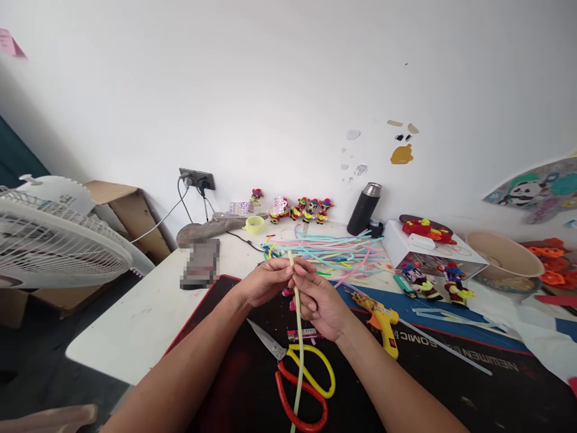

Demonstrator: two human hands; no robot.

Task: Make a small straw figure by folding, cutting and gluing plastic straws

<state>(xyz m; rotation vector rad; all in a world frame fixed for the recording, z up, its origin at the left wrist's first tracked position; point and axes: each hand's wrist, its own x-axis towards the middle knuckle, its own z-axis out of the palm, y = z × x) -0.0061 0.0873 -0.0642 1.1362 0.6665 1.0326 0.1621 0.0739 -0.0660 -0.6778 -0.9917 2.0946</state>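
Note:
Over the middle of the desk, my left hand (269, 281) and my right hand (322, 300) meet, fingers closed in pinches on a pale yellow pipe cleaner (298, 337). Its upper tip pokes out above my fingertips, and the long tail hangs down out of the picture. Beneath it lie scissors (311, 361) with one red and one yellow handle, blades spread. A small pink-red lighter (301, 334) rests just past them, partly behind the pipe cleaner. Beyond my hands spreads a loose pile of pastel pipe cleaners (329, 248).
Right of my hands is a yellow glue gun (383, 322). Small figures (311, 209) line the wall near a black thermos (364, 209); two more figures (457, 285) stand right by a white box (433, 252). A fan (63, 234) is at left, and yellow tape (255, 225) lies behind.

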